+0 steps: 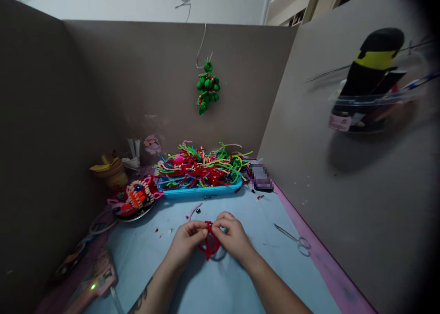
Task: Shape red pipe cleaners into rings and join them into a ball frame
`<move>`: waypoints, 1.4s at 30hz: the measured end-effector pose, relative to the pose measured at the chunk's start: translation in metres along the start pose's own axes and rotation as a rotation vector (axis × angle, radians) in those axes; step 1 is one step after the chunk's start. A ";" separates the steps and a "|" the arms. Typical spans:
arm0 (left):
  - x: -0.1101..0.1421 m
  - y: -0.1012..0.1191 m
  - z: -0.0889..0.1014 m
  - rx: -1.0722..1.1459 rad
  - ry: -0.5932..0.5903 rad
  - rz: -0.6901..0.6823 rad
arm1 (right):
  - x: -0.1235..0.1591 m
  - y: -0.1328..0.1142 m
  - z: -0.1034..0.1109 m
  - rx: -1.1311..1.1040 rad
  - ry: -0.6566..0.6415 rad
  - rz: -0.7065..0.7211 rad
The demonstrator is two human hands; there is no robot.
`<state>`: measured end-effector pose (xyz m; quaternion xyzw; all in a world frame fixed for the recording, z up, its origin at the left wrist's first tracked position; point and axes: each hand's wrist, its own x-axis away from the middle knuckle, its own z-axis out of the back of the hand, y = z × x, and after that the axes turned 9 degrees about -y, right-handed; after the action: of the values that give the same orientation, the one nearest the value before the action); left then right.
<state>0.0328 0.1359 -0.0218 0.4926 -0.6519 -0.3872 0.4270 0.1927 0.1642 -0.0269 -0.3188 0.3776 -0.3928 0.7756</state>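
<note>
Between my two hands is a red piece of fuzzy pipe cleaner, bent into loops that hang just above the blue table cover. My left hand pinches its upper left part between thumb and fingertips. At the upper right, my right hand pinches the same piece, its fingertips close to the left ones. The exact grip points are partly hidden behind the fingers. Just beyond the hands lie a pale purple strand and a small black bead.
A blue tray heaped with colourful pipe cleaners stands at the back. Scissors lie right, a phone back right. On the left are a plate with fuzzy figures and a pink glue gun. A green ornament hangs ahead.
</note>
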 end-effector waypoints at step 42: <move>0.000 -0.004 -0.003 -0.331 0.172 -0.212 | 0.006 -0.006 -0.015 0.141 0.073 0.019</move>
<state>0.0369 0.1353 -0.0243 0.5126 -0.4852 -0.4885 0.5130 0.1804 0.1527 -0.0318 -0.2455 0.3800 -0.4223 0.7855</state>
